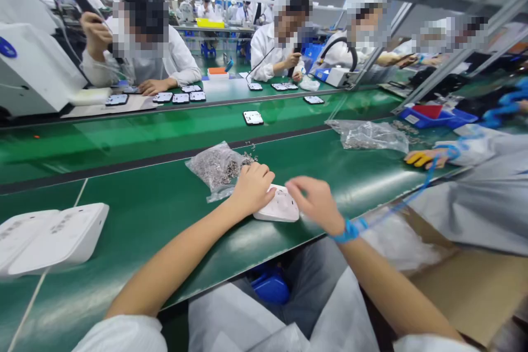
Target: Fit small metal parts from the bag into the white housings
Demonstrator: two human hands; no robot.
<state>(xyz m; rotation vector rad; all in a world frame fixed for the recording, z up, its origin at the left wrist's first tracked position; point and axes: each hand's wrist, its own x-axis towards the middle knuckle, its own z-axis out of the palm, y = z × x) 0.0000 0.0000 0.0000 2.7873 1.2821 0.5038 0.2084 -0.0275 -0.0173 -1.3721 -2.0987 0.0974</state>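
A white plastic housing (277,207) lies on the green bench in front of me, with small holes and marks on its upper face. My left hand (252,188) holds it by its left side, thumb over the top and fingers bent around the far edge. Just beyond those fingers is a clear plastic bag (216,165) of small metal parts, some spilled at its mouth. At the housing's right edge, my right hand (315,203) has thumb and forefinger curled together, slightly blurred. Whatever they pinch is too small to make out. A blue wrist strap (350,230) circles my right wrist.
White housings (61,236) stand at the left. Another clear bag (371,136) and a blue tray (439,116) lie to the right, near a co-worker's hand (427,158) in yellow finger covers. A green conveyor (173,127) carries a white-topped unit (253,117); co-workers sit beyond.
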